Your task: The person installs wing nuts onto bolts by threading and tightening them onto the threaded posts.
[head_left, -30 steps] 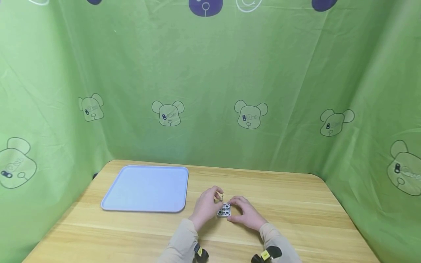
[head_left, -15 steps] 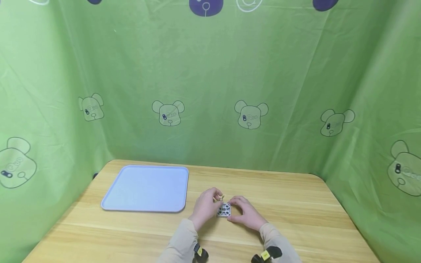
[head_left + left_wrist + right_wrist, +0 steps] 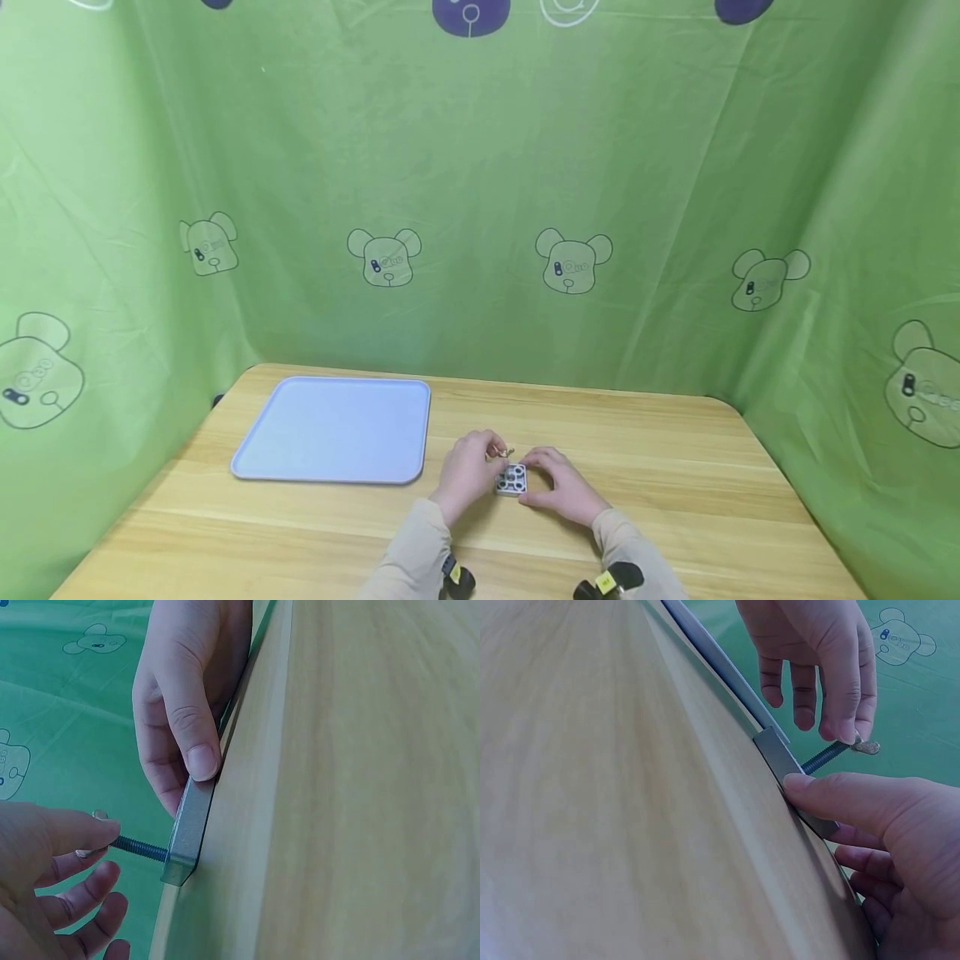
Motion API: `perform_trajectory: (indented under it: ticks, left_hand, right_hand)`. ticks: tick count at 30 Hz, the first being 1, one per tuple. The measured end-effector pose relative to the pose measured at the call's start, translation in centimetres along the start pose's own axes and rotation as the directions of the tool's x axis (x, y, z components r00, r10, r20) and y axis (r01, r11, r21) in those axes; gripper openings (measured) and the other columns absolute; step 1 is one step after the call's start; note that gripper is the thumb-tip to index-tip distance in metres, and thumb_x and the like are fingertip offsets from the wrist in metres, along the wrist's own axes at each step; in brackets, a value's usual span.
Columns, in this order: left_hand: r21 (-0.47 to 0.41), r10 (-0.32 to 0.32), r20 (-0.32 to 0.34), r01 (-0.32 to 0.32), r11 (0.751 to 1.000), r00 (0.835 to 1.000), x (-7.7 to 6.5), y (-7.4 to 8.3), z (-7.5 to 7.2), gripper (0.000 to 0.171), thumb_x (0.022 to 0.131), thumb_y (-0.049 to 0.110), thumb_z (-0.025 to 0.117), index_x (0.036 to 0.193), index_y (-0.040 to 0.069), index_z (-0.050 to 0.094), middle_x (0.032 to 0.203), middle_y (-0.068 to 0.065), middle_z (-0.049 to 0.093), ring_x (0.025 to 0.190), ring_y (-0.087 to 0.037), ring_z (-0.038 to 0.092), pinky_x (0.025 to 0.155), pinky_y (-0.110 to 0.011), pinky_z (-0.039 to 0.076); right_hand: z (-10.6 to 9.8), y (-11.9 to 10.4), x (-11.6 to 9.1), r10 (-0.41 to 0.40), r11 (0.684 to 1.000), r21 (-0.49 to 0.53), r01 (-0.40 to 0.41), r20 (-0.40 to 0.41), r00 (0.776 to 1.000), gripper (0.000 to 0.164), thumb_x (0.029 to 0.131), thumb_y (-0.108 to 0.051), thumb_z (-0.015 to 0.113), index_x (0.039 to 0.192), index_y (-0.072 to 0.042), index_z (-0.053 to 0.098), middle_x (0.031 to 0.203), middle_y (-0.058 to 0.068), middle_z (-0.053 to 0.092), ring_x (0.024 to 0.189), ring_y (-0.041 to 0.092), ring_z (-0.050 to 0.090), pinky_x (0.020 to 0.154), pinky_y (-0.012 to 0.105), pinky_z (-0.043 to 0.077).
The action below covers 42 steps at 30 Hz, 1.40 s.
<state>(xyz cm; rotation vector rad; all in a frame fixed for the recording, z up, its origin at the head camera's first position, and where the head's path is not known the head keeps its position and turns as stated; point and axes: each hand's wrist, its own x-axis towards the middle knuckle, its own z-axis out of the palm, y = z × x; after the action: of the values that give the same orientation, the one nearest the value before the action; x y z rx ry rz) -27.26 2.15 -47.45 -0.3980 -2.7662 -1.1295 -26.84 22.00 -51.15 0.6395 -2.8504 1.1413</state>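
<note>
A small square block (image 3: 512, 481) with several round holes in its top face lies on the table between the two hands. A threaded wing screw (image 3: 140, 849) stands out of the block; its brass-coloured winged head (image 3: 867, 747) shows beside the fingertips in the right wrist view. My left hand (image 3: 467, 472) pinches this head between thumb and index finger, the other fingers loosely bent. From the right side, my right hand (image 3: 561, 490) grips the block, its thumb on the near side and fingers at the far side. The screw's tip is hidden inside the block.
A pale blue tray (image 3: 330, 429) lies to the left on the wooden table (image 3: 637, 442). A green curtain (image 3: 480, 150) with bear prints surrounds the table at the back and sides. Wrist cameras (image 3: 459, 578) sit on both sleeves.
The screw's winged head has turned from upright to leaning right as the left thumb and fingers twist it. The block and the right hand stay in place.
</note>
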Motion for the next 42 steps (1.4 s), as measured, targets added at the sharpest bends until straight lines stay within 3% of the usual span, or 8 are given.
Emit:
perform_trajectory:
  ticks: [12,21,42]
  left_hand:
    - [0.023,0.031,0.018,-0.031,0.999,0.999,-0.02,-0.02,0.01,0.015,0.082,0.016,0.071,0.097,0.019,0.068,0.09,-0.001,0.064,0.079,-0.012,0.054,0.067,-0.028,0.043]
    - [-0.076,-0.019,0.007,0.019,0.997,1.0,0.1,-0.06,-0.12,0.037,0.077,0.014,0.073,0.112,0.014,0.06,0.088,-0.001,0.058,0.074,-0.011,0.049,0.064,-0.026,0.04]
    - [-0.122,-0.005,0.012,0.006,0.993,1.0,0.12,0.06,-0.03,0.039,0.076,0.017,0.079,0.109,0.014,0.06,0.086,0.002,0.06,0.071,-0.007,0.048,0.063,-0.023,0.039]
  right_hand:
    - [0.05,0.09,0.04,-0.007,1.0,0.006,0.007,-0.004,1.0,0.059,0.076,-0.037,0.079,0.123,-0.007,0.06,0.133,0.015,0.053,0.128,0.038,0.048,0.109,0.061,0.033]
    - [0.13,0.31,0.14,-0.021,1.0,-0.003,0.021,-0.006,1.0,0.058,0.076,-0.038,0.078,0.122,-0.008,0.06,0.133,0.014,0.054,0.126,0.037,0.049,0.108,0.061,0.034]
    - [0.22,0.51,0.06,-0.014,1.0,-0.015,0.014,-0.011,1.0,0.058,0.076,-0.039,0.079,0.123,-0.01,0.061,0.133,0.013,0.054,0.127,0.037,0.049,0.108,0.061,0.034]
